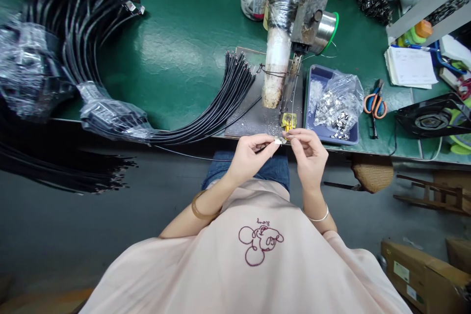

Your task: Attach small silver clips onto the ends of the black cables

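My left hand is closed in a pinch on a small shiny metal connector at the table's front edge. Close against it on the right, my right hand has its thumb and forefinger nearly together; whatever they grip is too small to make out. Just beyond the fingertips sits a yellow fixture, below a soldering machine's metal arm. A bundle of black cables lies to the left, its ends fanned on a dark board.
A blue tray with a bag of metal shells stands right of the board. Orange-handled pliers, a black fan and a solder spool lie farther right. A taped exhaust hose hangs overhead. More cable bundles cover the left.
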Action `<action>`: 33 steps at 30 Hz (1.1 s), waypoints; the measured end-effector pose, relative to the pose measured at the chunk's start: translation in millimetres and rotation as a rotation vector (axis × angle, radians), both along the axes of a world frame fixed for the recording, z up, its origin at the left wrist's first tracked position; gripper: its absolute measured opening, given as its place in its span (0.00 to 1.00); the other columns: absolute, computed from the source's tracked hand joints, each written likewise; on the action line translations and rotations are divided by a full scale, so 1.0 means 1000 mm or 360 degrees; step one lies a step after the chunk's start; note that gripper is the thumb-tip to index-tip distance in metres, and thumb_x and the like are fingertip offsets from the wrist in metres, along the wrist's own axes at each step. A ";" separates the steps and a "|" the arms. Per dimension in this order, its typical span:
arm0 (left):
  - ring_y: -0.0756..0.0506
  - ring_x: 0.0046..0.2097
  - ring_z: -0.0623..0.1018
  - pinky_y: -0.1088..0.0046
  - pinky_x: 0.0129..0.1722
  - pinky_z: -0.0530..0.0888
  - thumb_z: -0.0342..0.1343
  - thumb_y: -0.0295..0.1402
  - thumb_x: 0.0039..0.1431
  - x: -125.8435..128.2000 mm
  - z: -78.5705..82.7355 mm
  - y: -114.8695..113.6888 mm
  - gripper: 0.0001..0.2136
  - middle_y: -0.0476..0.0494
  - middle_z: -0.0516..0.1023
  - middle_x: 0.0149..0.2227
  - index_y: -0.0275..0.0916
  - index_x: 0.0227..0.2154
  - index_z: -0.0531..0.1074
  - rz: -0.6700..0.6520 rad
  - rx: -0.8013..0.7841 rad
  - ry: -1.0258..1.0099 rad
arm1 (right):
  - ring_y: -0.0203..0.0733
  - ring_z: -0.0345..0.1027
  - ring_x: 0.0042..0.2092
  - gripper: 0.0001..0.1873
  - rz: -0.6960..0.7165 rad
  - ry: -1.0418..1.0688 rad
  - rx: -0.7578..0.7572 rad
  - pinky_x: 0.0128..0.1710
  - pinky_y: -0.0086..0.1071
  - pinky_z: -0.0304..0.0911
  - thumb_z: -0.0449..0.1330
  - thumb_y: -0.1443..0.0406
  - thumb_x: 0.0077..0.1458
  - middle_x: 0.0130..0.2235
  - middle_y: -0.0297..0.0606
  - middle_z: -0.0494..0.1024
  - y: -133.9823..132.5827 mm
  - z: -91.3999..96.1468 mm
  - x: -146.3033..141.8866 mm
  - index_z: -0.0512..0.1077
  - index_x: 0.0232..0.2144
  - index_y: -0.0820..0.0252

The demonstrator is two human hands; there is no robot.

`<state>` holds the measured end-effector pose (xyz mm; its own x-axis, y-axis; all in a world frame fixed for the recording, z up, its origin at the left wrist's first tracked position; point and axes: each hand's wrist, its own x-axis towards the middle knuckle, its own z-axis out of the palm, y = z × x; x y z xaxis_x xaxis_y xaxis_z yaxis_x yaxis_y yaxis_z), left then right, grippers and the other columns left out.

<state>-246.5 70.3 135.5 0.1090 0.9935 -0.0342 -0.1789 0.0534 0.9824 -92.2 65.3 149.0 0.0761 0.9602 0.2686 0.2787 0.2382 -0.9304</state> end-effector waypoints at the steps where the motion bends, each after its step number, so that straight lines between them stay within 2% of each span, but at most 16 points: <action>1: 0.50 0.28 0.74 0.75 0.32 0.73 0.63 0.35 0.57 -0.001 -0.001 0.003 0.08 0.46 0.78 0.27 0.35 0.28 0.78 -0.0015 -0.0043 -0.0071 | 0.41 0.78 0.45 0.05 -0.0049 -0.0003 0.0053 0.46 0.39 0.77 0.58 0.65 0.64 0.43 0.38 0.78 0.000 0.001 0.001 0.75 0.37 0.54; 4: 0.50 0.31 0.75 0.75 0.36 0.74 0.65 0.33 0.53 -0.003 -0.002 0.010 0.06 0.47 0.79 0.28 0.35 0.27 0.78 0.0001 -0.0102 -0.0154 | 0.43 0.78 0.45 0.06 -0.0107 -0.0196 0.0298 0.46 0.42 0.77 0.58 0.67 0.63 0.42 0.37 0.81 -0.001 0.003 0.004 0.74 0.39 0.51; 7: 0.49 0.32 0.76 0.75 0.36 0.74 0.65 0.31 0.51 -0.003 -0.001 0.013 0.05 0.46 0.79 0.28 0.34 0.26 0.77 0.0002 -0.0138 -0.0131 | 0.43 0.79 0.43 0.08 -0.0005 -0.0469 0.0493 0.45 0.43 0.77 0.63 0.69 0.59 0.41 0.35 0.82 -0.003 0.001 0.004 0.75 0.39 0.49; 9: 0.49 0.32 0.76 0.75 0.35 0.74 0.65 0.30 0.49 -0.002 0.000 0.013 0.05 0.46 0.78 0.28 0.34 0.26 0.78 0.0004 -0.0152 -0.0118 | 0.43 0.79 0.43 0.09 0.0042 -0.0504 0.0489 0.45 0.41 0.77 0.63 0.70 0.59 0.40 0.35 0.83 -0.002 -0.001 0.003 0.74 0.39 0.49; 13: 0.49 0.32 0.76 0.75 0.34 0.73 0.64 0.30 0.49 -0.003 0.000 0.015 0.04 0.46 0.78 0.27 0.34 0.26 0.79 0.0020 -0.0146 -0.0077 | 0.41 0.79 0.43 0.03 0.0001 -0.0268 0.0188 0.41 0.36 0.77 0.58 0.66 0.63 0.41 0.38 0.81 0.003 -0.004 0.002 0.72 0.38 0.53; 15: 0.48 0.32 0.76 0.74 0.35 0.73 0.64 0.30 0.50 -0.003 -0.002 0.016 0.04 0.46 0.79 0.28 0.35 0.26 0.79 0.0022 -0.0121 -0.0069 | 0.40 0.79 0.43 0.02 0.0001 -0.0246 0.0121 0.41 0.35 0.77 0.59 0.66 0.62 0.41 0.38 0.81 0.004 -0.005 0.003 0.71 0.36 0.54; 23: 0.49 0.32 0.76 0.75 0.36 0.73 0.64 0.30 0.52 -0.003 -0.004 0.021 0.04 0.46 0.80 0.28 0.35 0.26 0.79 0.0020 -0.0098 -0.0100 | 0.42 0.79 0.43 0.08 0.0092 -0.0500 0.0440 0.44 0.41 0.76 0.61 0.72 0.58 0.42 0.36 0.83 0.009 -0.009 0.006 0.72 0.34 0.52; 33: 0.52 0.25 0.68 0.77 0.26 0.64 0.63 0.29 0.47 -0.002 0.002 0.029 0.03 0.49 0.74 0.22 0.34 0.23 0.78 0.0094 -0.0117 0.0051 | 0.41 0.79 0.44 0.10 0.0176 -0.0711 0.0659 0.43 0.38 0.75 0.60 0.74 0.57 0.45 0.37 0.83 0.017 -0.012 0.008 0.70 0.36 0.52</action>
